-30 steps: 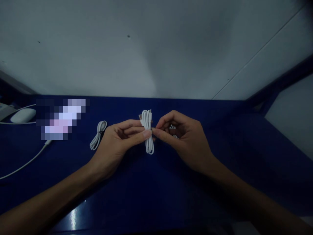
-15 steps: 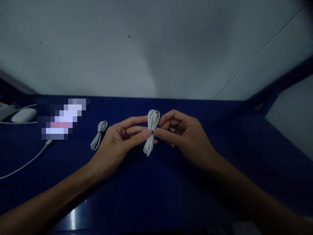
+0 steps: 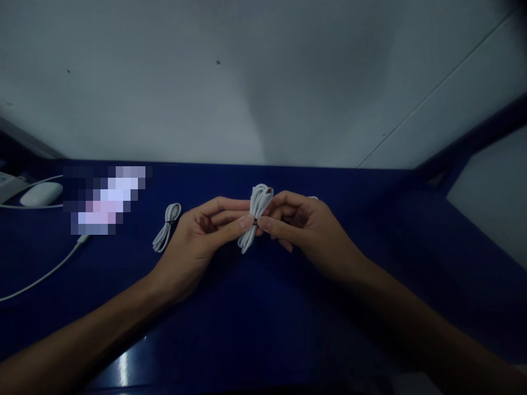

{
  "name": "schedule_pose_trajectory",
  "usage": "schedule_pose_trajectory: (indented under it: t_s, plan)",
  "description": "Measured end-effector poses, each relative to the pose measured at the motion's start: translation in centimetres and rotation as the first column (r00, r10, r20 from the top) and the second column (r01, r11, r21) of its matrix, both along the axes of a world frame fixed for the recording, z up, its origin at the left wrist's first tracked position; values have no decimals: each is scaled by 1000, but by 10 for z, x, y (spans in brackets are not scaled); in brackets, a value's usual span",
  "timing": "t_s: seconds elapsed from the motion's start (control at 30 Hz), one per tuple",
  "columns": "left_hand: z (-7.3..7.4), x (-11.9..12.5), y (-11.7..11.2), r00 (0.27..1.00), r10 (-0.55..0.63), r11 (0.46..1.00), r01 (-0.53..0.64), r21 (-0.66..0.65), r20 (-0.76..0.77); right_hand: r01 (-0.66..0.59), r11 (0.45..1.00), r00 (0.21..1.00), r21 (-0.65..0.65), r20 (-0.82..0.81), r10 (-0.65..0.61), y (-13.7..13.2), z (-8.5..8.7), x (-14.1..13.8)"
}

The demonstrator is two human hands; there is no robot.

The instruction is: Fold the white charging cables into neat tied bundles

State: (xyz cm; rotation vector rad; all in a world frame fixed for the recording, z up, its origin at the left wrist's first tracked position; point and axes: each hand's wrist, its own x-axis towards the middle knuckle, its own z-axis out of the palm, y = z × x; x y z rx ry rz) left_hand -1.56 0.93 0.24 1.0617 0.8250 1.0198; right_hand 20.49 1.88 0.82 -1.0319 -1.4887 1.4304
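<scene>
A coiled white cable bundle (image 3: pixel 256 211), cinched at its middle by a dark tie, is held just above the blue table (image 3: pixel 263 307). My left hand (image 3: pixel 201 241) pinches the bundle at the tie from the left, thumb and forefinger closed on it. My right hand (image 3: pixel 308 230) grips the same spot from the right with curled fingers. The bundle leans, its upper loops tipped to the right. A second tied white cable bundle (image 3: pixel 167 233) lies on the table to the left of my left hand.
At the far left lie a white mouse (image 3: pixel 40 193), a blurred-out object (image 3: pixel 105 200) and a long white cord (image 3: pixel 41 274) trailing off the edge. A small white item (image 3: pixel 313 198) peeks out behind my right hand. A pale wall (image 3: pixel 247 82) backs the table.
The bundle has tilted from upright to leaning right, and a dark tie now shows at its pinched middle. Both hands have shifted slightly while keeping their grip.
</scene>
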Motion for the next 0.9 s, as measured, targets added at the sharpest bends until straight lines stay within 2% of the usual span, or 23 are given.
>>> schedule_pose_trajectory:
  t_s: [0.43,0.53,0.7,0.77,0.8,0.83,0.9]
  plan:
    - [11,3,-1,973,47,990,-15,143,-226,-83,996,995,21,-55,84,-3,0,0]
    - [12,3,-2,944,123,970,-49,239,-305,-63,998,997,25,-50,64,-3,0,-1]
    - [13,-1,2,855,283,914,-102,394,-435,-3,1000,1000,16,-24,3,-3,2,-3]
    - [16,-9,9,789,369,878,-121,463,-491,18,1000,1000,17,-24,-17,-3,3,-4]
    - [18,-16,13,725,440,839,-122,530,-530,26,1000,999,15,-24,-26,-3,3,-5]
    - [21,-25,18,614,541,781,-113,614,-575,34,999,999,12,-23,-34,-3,3,-5]
    - [25,-53,29,285,672,711,7,703,-683,43,999,999,14,-21,-43,-3,3,-5]
